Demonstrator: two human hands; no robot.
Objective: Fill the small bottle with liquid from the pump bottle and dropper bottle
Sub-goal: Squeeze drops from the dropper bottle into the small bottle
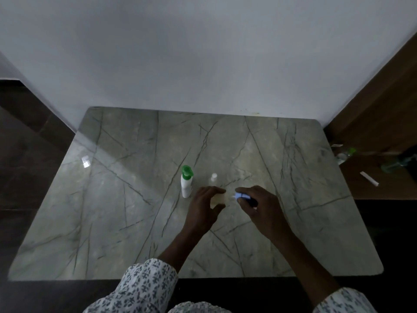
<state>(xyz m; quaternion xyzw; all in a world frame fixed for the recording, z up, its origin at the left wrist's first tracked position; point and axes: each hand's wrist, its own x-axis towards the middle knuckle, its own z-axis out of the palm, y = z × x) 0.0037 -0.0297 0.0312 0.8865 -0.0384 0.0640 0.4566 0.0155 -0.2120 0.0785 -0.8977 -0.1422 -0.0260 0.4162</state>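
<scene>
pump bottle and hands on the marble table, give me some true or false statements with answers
1. The pump bottle stands upright on the table. True.
2. The pump bottle has a red top. False: its top is green.
3. The right hand holds a dark item with a blue tip, apparently the dropper bottle. True.
4. The left hand is gripping the pump bottle. False: it is around a small pale bottle, beside the pump bottle.
5. Both hands are off the table's edge. False: they are over its middle.
</scene>
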